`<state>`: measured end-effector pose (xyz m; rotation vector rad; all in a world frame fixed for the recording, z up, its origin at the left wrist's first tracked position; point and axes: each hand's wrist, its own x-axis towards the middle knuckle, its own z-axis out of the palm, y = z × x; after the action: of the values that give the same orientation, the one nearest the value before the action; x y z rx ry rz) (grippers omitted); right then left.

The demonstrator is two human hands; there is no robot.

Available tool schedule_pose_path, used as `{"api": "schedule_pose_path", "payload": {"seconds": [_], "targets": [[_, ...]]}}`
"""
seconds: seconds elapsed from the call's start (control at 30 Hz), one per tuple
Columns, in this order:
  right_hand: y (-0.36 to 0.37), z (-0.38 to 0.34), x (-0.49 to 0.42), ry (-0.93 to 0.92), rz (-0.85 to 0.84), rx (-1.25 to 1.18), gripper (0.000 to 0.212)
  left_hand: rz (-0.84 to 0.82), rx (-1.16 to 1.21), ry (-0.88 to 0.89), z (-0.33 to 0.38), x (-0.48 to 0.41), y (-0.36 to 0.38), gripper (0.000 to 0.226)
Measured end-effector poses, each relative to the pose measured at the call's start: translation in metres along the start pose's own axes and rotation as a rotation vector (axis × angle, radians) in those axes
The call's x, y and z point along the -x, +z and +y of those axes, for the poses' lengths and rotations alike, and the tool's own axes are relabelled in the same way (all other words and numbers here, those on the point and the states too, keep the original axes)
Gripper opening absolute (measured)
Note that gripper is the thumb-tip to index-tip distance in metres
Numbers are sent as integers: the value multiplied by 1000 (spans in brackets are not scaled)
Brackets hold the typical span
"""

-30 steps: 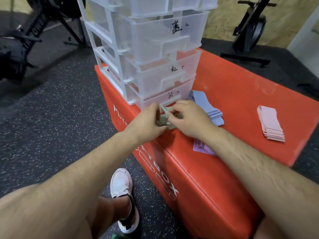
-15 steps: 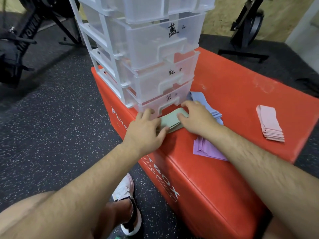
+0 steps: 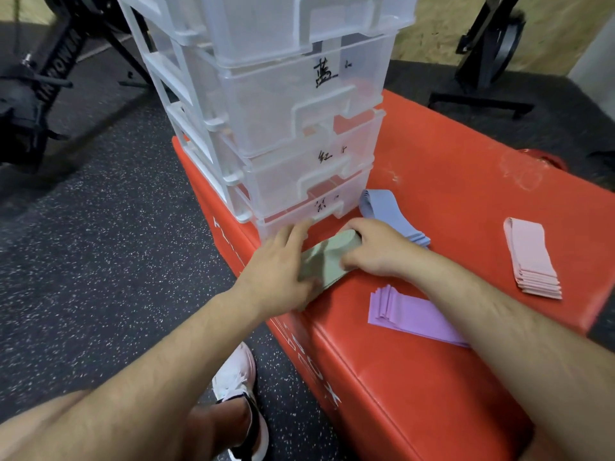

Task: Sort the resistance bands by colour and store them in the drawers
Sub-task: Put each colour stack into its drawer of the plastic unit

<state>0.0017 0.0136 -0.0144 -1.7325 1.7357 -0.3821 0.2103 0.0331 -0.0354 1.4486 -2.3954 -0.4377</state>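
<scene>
Centre frame: green bands (image 3: 327, 261) lie on the red box (image 3: 432, 194) at the bottom drawer (image 3: 299, 214) — left hand (image 3: 279, 264) pressed flat, right hand (image 3: 379, 247) gripping one end — square the stack before opening.

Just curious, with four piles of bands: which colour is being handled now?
The green stack, by the bottom drawer: the right hand grips it and the left hand rests on it. The blue stack, purple stack and pink stack lie further right.

Left hand (image 3: 283, 261) flat, right hand (image 3: 377, 251) curled round green bands (image 3: 327, 264), forearms outstretched
</scene>
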Motion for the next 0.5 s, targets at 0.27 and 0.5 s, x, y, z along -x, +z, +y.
{"api": "schedule_pose_path", "payload": {"seconds": [0.27,0.5], "targets": [[-33,-5,54,-210,36,-155,45,-33,235,-43,11,17,-9,63],[-83,-29,105,-379,78,-230,47,148,512,17,52,71,-60,38]]}}
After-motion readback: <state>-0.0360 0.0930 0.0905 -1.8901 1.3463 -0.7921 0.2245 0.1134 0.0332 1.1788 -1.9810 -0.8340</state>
